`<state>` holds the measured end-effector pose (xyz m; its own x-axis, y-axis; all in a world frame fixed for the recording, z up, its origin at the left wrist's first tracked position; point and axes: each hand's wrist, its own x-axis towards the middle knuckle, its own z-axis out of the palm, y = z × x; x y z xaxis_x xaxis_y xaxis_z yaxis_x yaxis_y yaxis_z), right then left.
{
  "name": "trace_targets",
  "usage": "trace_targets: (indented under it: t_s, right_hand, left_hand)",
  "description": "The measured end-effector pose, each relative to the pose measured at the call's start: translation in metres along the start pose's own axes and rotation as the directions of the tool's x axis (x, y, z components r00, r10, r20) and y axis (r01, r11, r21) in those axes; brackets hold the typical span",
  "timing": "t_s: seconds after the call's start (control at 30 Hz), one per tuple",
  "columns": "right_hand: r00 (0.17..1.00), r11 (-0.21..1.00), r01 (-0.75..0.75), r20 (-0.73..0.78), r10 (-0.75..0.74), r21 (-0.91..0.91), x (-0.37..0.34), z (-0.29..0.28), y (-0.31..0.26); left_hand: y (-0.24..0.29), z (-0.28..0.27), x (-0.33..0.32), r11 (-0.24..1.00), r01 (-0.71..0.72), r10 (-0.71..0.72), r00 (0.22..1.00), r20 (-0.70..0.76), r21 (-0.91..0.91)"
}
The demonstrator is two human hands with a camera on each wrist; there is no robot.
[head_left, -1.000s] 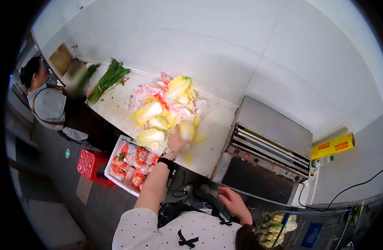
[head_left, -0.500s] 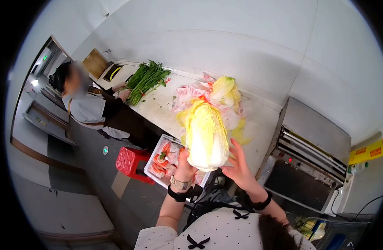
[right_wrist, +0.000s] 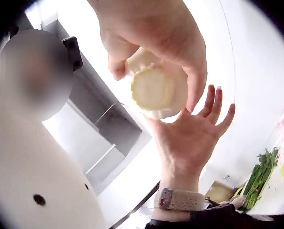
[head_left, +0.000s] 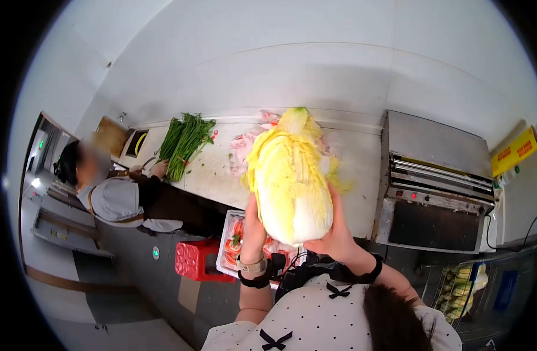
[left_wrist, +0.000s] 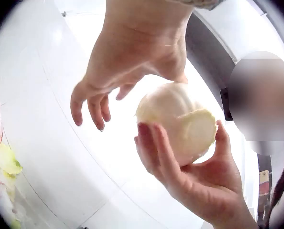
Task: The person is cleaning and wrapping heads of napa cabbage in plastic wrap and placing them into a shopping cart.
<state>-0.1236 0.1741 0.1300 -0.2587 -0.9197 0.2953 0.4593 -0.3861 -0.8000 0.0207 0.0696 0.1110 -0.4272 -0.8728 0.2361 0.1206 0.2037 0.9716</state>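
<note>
A large yellow-white napa cabbage (head_left: pixel 289 190) is held up in front of the body, above the counter's front edge. My right hand (head_left: pixel 338 231) supports it from the right; in the left wrist view its fingers and thumb curl round the cabbage (left_wrist: pixel 168 107) near the cut base. At the other side is my left hand (head_left: pixel 254 231). The right wrist view has the left hand (right_wrist: pixel 187 143) with fingers spread away from the cabbage, its thumb side against it. The pale stem end (right_wrist: pixel 151 89) faces the body. More leaves and pink-white wrapping (head_left: pixel 243 149) lie behind.
Bunched green stalks (head_left: pixel 186 143) lie on the counter (head_left: pixel 356 193) at left, where another person (head_left: pixel 116 196) stands. A wrapping machine (head_left: pixel 435 187) is at right. Below are a white box of wrapped items (head_left: pixel 230 237), a red stool (head_left: pixel 192 260) and a wire basket (head_left: pixel 455 292).
A second ago the left hand was at the cabbages on the counter and the right hand was apart. One cabbage was lifted between both hands; the right hand now grips it, and its top tilts nearer.
</note>
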Motion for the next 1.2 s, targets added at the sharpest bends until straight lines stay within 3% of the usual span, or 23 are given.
trace_targets:
  t_s: [0.03, 0.1, 0.13, 0.23, 0.33, 0.4, 0.5, 0.53, 0.63, 0.73, 0.83, 0.93, 1.03, 1.1, 1.17, 1.2]
  right_hand:
    - [0.995, 0.995, 0.082, -0.044, -0.084, -0.051, 0.004, -0.002, 0.003]
    - [0.974, 0.903, 0.169, -0.076, -0.215, -0.396, 0.009, -0.009, 0.001]
    - [0.959, 0.812, 0.190, -0.074, -0.275, -0.551, 0.011, -0.011, 0.001]
    - [0.843, 0.406, 0.326, 0.067, -0.534, -0.854, 0.018, -0.009, 0.001]
    - [0.742, 0.262, 0.375, 0.119, -0.659, -0.889, 0.020, -0.006, 0.008]
    - [0.794, 0.343, 0.342, 0.074, -0.603, -0.875, 0.018, -0.004, 0.006]
    - [0.858, 0.513, 0.359, 0.059, -0.510, -0.780, 0.017, -0.005, -0.003]
    - [0.874, 0.576, 0.372, 0.066, -0.481, -0.728, 0.017, -0.006, -0.005]
    - [0.814, 0.619, 0.479, 0.051, -0.579, -0.622, 0.020, -0.017, 0.008]
    - [0.883, 0.613, 0.334, 0.010, -0.470, -0.716, 0.019, -0.030, 0.004]
    - [0.861, 0.733, 0.387, -0.065, -0.504, -0.559, 0.022, -0.032, -0.004]
    - [0.855, 0.721, 0.382, -0.075, -0.513, -0.578, 0.019, -0.038, -0.006]
    - [0.844, 0.688, 0.371, -0.082, -0.529, -0.624, 0.016, -0.041, -0.013]
    - [0.843, 0.691, 0.357, -0.102, -0.529, -0.629, 0.014, -0.046, -0.016]
    - [0.852, 0.707, 0.342, -0.112, -0.511, -0.619, 0.012, -0.051, -0.017]
    - [0.863, 0.721, 0.332, -0.112, -0.492, -0.607, 0.011, -0.054, -0.016]
  left_hand:
    - [0.011, 0.005, 0.012, 0.996, -0.056, 0.056, 0.998, 0.000, 0.066]
    - [0.030, 0.013, 0.018, 0.963, -0.270, 0.270, 0.963, 0.006, 0.017]
    - [0.033, 0.017, 0.017, 0.961, -0.255, 0.257, 0.967, 0.006, -0.106]
    - [0.028, 0.026, 0.015, 0.977, -0.198, 0.164, 0.934, 0.318, 0.078]
    - [0.023, 0.037, 0.019, 0.951, 0.083, -0.036, 0.986, 0.161, -0.298]
    - [0.031, 0.046, 0.024, 0.841, 0.197, -0.158, 0.980, 0.121, -0.504]
    - [0.011, 0.031, 0.038, 0.675, 0.244, -0.160, 0.970, 0.185, -0.696]
    - [0.012, 0.028, 0.040, 0.736, 0.236, -0.148, 0.971, 0.190, -0.634]
    - [0.021, 0.031, 0.044, 0.625, 0.235, -0.132, 0.972, 0.196, -0.744]
    - [0.023, 0.035, 0.052, 0.210, 0.331, -0.055, 0.944, 0.327, -0.920]
    - [0.027, 0.032, 0.058, 0.268, 0.361, -0.005, 0.928, 0.374, -0.893]
    - [0.034, 0.025, 0.065, 0.306, 0.506, 0.081, 0.830, 0.552, -0.806]
    - [0.033, 0.020, 0.061, 0.305, 0.445, 0.045, 0.876, 0.480, -0.842]
    - [0.024, 0.016, 0.063, 0.180, 0.358, -0.078, 0.934, 0.349, -0.916]
    - [0.018, 0.014, 0.061, 0.226, 0.261, -0.133, 0.963, 0.235, -0.939]
    - [0.023, 0.017, 0.059, 0.324, 0.216, -0.115, 0.975, 0.189, -0.921]
